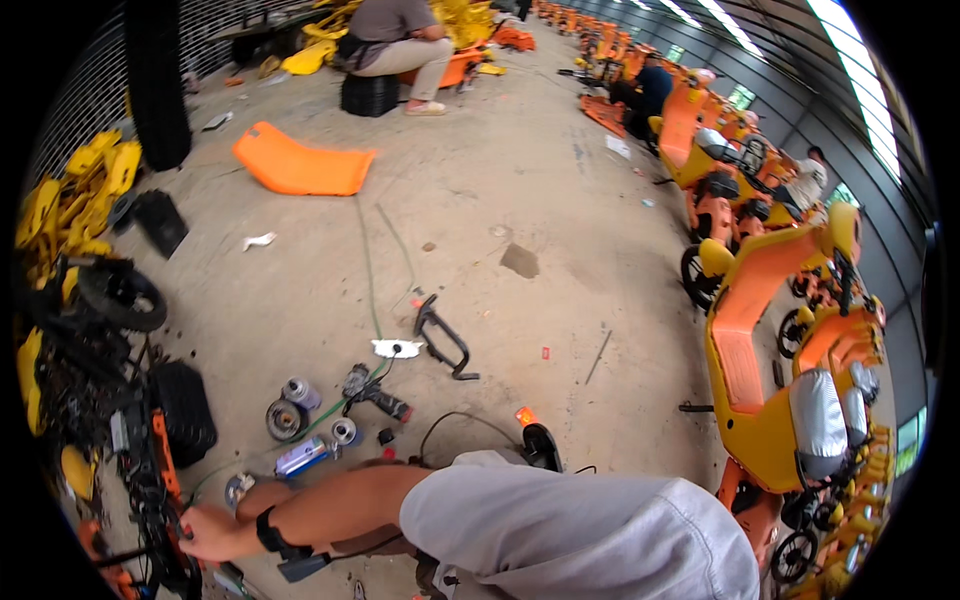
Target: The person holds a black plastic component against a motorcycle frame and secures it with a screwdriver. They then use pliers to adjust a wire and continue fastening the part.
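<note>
My right hand (208,532) is closed at the far left, against the dark frame of a partly stripped scooter (150,480) with an orange strip. A bit of red shows at its fingers; what they hold is too small to make out. That arm runs left from a grey sleeve (560,520), with a black strap (270,532) near the wrist. Bare skin shows just beyond the forearm; I cannot tell which limb it is. My left hand cannot be made out. Beside the arm lie a spray can (302,457), another can (300,392), a small tin (345,432) and a cordless power tool (376,396).
A black bent bracket (442,340) and a white piece (396,348) with a green cord lie ahead. An orange panel (300,165) is farther off. Yellow parts (75,195) pile up left; yellow-orange scooters (745,370) line the right. A seated person (395,50) is at the back.
</note>
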Available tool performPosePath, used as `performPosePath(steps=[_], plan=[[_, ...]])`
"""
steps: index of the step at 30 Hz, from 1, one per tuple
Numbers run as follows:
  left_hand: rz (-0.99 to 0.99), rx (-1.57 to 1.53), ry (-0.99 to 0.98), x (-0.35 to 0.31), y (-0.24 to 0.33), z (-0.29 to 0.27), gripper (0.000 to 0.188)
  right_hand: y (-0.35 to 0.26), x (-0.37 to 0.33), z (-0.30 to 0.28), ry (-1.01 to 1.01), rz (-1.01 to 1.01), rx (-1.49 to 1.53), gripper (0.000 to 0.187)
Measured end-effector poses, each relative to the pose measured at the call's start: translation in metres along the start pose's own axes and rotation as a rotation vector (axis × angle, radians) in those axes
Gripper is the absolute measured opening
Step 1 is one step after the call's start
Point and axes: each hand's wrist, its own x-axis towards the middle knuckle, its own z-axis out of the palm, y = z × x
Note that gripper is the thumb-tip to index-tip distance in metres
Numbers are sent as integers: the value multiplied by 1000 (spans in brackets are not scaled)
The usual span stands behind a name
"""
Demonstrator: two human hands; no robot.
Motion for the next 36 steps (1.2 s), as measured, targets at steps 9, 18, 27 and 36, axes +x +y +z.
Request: performPosePath(steps=[9,18,27,36], plan=[[-576,-360,-47,-8,25,-5,46,-3,23,-17,-79,140,278,26],[-520,-766,88,25,68,-24,42,-12,-9,-11,-339,228,582,30],[-842,-1173,194,24,55,-48,49,-14,-38,3,-591,248,637,27],[-769,-867,351,14,51,-73,44,-20,-49,19,-602,254,674,26]])
